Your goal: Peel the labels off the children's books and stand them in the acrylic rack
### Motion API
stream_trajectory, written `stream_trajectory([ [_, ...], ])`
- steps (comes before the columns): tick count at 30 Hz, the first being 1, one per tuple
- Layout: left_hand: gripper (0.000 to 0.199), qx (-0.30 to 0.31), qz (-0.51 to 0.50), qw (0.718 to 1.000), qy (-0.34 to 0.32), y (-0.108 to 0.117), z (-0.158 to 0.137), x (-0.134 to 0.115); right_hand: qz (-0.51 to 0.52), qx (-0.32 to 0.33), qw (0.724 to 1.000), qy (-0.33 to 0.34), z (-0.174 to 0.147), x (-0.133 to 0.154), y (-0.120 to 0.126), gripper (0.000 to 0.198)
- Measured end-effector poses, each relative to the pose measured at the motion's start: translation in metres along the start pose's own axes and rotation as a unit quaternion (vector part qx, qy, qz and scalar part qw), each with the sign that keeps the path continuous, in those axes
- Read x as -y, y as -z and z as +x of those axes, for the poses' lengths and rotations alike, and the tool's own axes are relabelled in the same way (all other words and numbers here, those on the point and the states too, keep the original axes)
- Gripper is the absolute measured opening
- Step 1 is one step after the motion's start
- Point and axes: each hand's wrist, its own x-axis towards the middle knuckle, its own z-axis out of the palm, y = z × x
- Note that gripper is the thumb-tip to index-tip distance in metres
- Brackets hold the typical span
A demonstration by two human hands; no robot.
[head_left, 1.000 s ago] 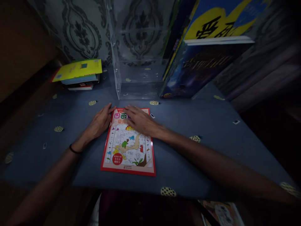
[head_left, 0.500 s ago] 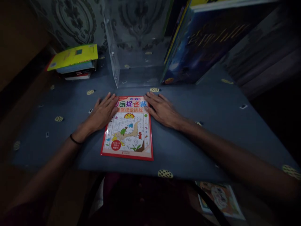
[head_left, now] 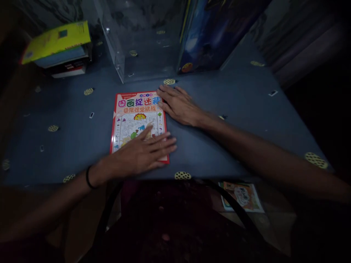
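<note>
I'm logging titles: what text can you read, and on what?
"图画捉迷藏": red-bordered book.
"极限视觉挑战": below it, same cover.
Too small or blurred: that cover's top lines, and markings on the yellow book, black spine, dark blue book and lower-right book.

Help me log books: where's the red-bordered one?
In the head view, that book lies left of centre on the table, partly beneath the left hand.

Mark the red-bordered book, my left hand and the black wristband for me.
Red-bordered book (head_left: 138, 122), head view: front cover, just below the printed sun.
Left hand (head_left: 138, 155), head view: back of the hand.
Black wristband (head_left: 87, 177), head view: middle of the visible band.
</note>
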Motion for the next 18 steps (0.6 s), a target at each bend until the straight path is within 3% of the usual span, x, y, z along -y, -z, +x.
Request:
stream_trajectory([
  [4, 0.050, 0.025, 0.007, 0.999, -0.044, -0.011, -0.015, -0.017, 0.009, -0.020, 1.000, 0.016, 0.000, -0.004, -0.004, 0.066],
  [9, 0.060, 0.020, 0.047, 0.998, -0.030, -0.001, -0.021, -0.020, 0.004, -0.035, 0.999, 0.022, 0.000, -0.006, -0.007, 0.067],
  [18, 0.068, -0.052, 0.026, 0.995, 0.080, 0.021, -0.051, 0.017, 0.007, -0.045, 0.999, 0.003, -0.004, 0.000, -0.005, 0.063],
])
